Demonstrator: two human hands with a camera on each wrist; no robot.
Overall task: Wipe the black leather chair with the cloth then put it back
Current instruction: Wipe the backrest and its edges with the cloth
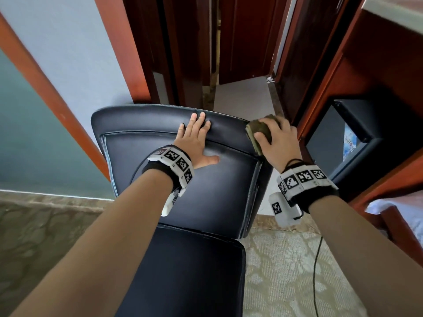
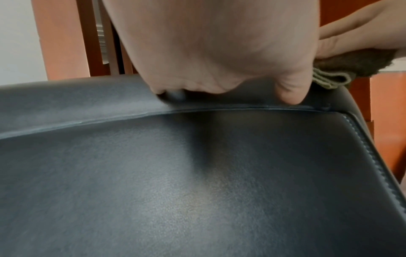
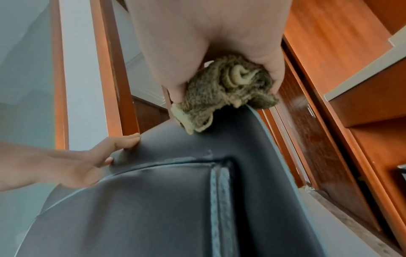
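Note:
The black leather chair (image 1: 142, 152) stands in front of me, its backrest facing me. My left hand (image 1: 194, 140) lies flat on the top of the backrest (image 2: 197, 173) with straight fingers and the thumb spread to the right. My right hand (image 1: 277, 138) grips a folded olive-green cloth (image 1: 258, 133) and presses it on the backrest's top right corner. In the right wrist view the bunched cloth (image 3: 224, 92) sits between thumb and fingers against the chair's edge (image 3: 219, 191). The cloth (image 2: 342, 69) also shows at the right of the left wrist view.
A reddish wooden cabinet (image 1: 370, 72) with a black safe (image 1: 357, 138) stands close on the right. A wall with wooden trim (image 1: 45, 88) is on the left and a doorway (image 1: 240, 97) behind the chair. A cable (image 1: 317, 271) runs over the patterned carpet.

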